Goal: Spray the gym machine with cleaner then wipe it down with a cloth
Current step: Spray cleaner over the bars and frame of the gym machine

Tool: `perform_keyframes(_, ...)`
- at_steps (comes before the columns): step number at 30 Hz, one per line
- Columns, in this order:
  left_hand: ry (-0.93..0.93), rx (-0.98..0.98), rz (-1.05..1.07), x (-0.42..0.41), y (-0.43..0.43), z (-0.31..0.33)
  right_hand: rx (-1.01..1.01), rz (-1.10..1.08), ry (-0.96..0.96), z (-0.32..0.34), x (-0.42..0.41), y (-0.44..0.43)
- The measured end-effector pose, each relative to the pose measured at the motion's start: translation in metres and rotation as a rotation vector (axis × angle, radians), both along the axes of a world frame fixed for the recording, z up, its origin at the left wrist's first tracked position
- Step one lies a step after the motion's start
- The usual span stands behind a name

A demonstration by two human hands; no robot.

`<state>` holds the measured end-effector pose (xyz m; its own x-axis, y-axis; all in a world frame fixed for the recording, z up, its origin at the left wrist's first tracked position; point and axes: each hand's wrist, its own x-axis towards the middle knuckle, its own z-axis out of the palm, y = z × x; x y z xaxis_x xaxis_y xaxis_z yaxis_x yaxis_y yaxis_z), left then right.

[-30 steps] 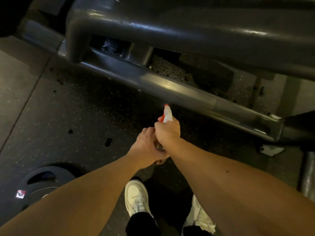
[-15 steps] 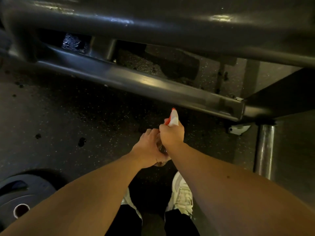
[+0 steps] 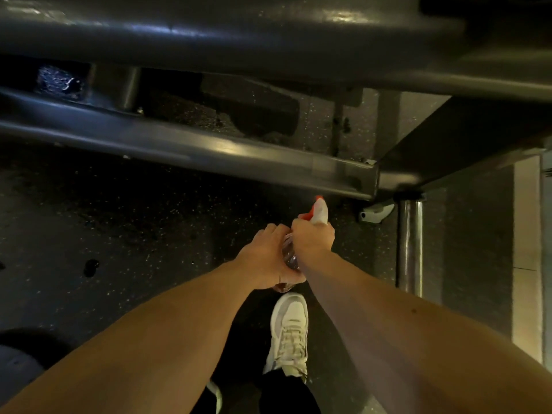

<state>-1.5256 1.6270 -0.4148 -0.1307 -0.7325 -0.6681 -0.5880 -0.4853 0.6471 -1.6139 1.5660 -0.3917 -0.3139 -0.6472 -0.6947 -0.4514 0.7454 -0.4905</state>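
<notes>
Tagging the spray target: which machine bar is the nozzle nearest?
The lower bar, at its right end, just ahead of the nozzle. The thicker upper bar and chrome post lie farther off.

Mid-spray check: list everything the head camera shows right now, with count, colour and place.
spray bottle: one, clear body with white and red head, centre, nozzle toward the frame's lower bar
gym machine: one, dark grey metal frame, across the top
chrome post: one, silver, right, under the frame corner
plastic foot: one, white, on the floor by the post
floor: one, dark speckled rubber
round object: one, dark grey, bottom left corner, cut off
shoes: two, white, bottom centre, one mostly hidden
left hand: grips the bottle's body
right hand: grips the bottle's neck
</notes>
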Motion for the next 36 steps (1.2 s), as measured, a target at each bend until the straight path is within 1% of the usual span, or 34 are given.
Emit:
perform_keyframes(2, -0.016, 0.005, 0.011, -0.007, -0.006, -0.006, 0.006, -0.038, -0.043, -0.002, -0.007, -0.004)
perform_keyframes(4, -0.019, -0.010, -0.023, -0.017, -0.014, -0.013, -0.006, -0.031, -0.055, -0.006, -0.020, -0.010)
perform_keyframes(10, 0.021, -0.059, -0.071, -0.034, -0.032, -0.040, 0.008, 0.000, 0.014, -0.027, -0.038, -0.031)
perform_keyframes(13, 0.003, -0.064, 0.007, -0.027, -0.034, -0.052, 0.021, 0.069, 0.048, -0.043, -0.023, -0.042)
perform_keyframes(16, -0.029, -0.065, 0.116, -0.006, -0.027, -0.062, -0.026, 0.257, 0.039, -0.060, 0.006, -0.041)
perform_keyframes(19, -0.067, -0.037, 0.245, 0.029, -0.015, -0.070, -0.067, 0.435, -0.008, -0.074, 0.044, -0.036)
perform_keyframes(22, -0.116, -0.022, 0.353, 0.071, 0.001, -0.073, -0.061, 0.558, -0.076, -0.081, 0.096, -0.032)
perform_keyframes(25, -0.186, -0.024, 0.423, 0.115, 0.016, -0.075, -0.053, 0.693, -0.073, -0.084, 0.152, -0.022)
perform_keyframes(28, -0.285, -0.014, 0.400, 0.153, 0.029, -0.072, -0.058, 0.761, -0.096, -0.086, 0.201, -0.010)
perform_keyframes(30, -0.273, 0.001, 0.498, 0.174, 0.038, -0.067, -0.065, 0.832, -0.116, -0.085, 0.228, -0.002)
perform_keyframes(32, -0.251, -0.011, 0.566, 0.189, 0.046, -0.064, -0.030, 0.812, -0.121, -0.082, 0.248, 0.004)
perform_keyframes(34, -0.273, -0.021, 0.573, 0.198, 0.053, -0.060, 0.008, 0.778, -0.120, -0.077, 0.261, 0.011)
perform_keyframes(36, -0.277, -0.029, 0.593, 0.204, 0.061, -0.060, 0.007, 0.790, -0.146, -0.075, 0.266, 0.018)
